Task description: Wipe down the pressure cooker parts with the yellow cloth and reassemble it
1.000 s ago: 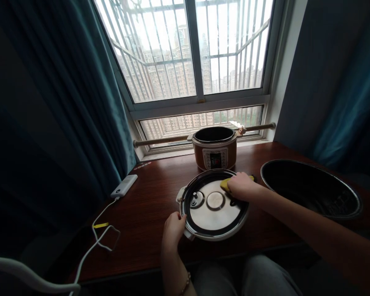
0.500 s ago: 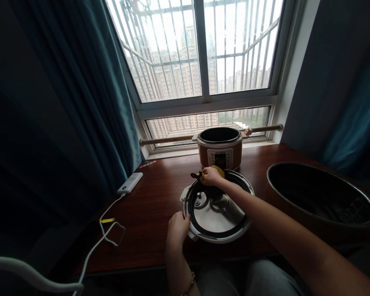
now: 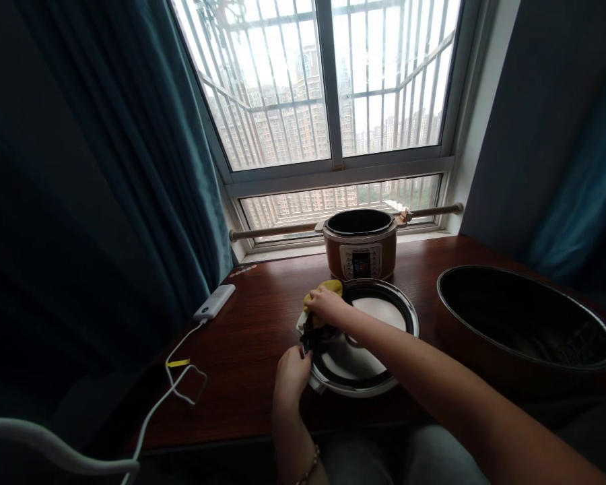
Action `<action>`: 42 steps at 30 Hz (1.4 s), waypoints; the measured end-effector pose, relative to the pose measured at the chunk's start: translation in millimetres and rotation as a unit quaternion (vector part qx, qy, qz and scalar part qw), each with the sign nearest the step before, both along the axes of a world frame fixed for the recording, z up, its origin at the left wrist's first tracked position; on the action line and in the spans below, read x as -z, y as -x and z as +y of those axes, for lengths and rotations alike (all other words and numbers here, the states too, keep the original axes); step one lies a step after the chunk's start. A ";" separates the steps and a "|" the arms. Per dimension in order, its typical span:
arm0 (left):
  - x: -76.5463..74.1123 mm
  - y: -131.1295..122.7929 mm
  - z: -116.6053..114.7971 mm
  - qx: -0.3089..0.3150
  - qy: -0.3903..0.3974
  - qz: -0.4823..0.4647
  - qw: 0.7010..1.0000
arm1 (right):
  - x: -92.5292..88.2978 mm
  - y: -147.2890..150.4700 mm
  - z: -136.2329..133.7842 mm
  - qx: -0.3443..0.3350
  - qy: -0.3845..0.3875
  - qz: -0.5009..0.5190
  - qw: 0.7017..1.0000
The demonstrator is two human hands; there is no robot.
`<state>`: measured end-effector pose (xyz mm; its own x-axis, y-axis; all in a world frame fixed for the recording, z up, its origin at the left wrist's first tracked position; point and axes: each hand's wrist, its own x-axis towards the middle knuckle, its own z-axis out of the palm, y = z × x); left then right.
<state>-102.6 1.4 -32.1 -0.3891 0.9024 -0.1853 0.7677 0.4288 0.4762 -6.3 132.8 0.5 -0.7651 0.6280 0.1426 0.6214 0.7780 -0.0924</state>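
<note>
A round pressure cooker lid (image 3: 378, 311) lies on the table with its metal inner face and dark sealing ring upward. My left hand (image 3: 293, 367) grips the lid's near-left rim, fingers closed around its edge. In my right hand (image 3: 326, 304) is a yellow cloth (image 3: 333, 287) with a dark strip hanging from it, pressed on the lid's left rim. The hand and cloth hide the lid's valve area. Just behind the lid stands the brown electric pressure cooker (image 3: 336, 252), its top open and its front panel toward me.
A large dark inner pot (image 3: 522, 316) stands at the right of the wooden table (image 3: 247, 330). At the left lie a white power bank (image 3: 215, 302) and its white cable (image 3: 149, 411) with a yellow tag. A barred window and blue curtain (image 3: 182, 168) rise behind.
My right hand has moved the yellow cloth leftward and toward me, from the lid's far rim to its left rim. My left hand keeps its hold on the lid.
</note>
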 end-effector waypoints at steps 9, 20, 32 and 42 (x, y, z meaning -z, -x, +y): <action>-3.5 -3.1 -0.1 -0.012 -0.029 -0.007 0.999 | -14.8 -68.5 5.0 0.301 -0.010 -0.011 0.954; 3.9 2.6 4.2 -0.026 -0.065 -0.043 0.997 | -18.2 -44.7 -71.4 0.035 0.244 0.063 0.967; 4.1 -0.2 0.3 -0.021 -0.051 -0.022 0.998 | -41.9 -136.7 -113.1 0.032 0.179 0.042 0.982; -3.8 -7.0 2.0 -0.026 -0.042 0.003 0.999 | -24.8 -225.3 -137.3 0.283 0.090 0.311 0.903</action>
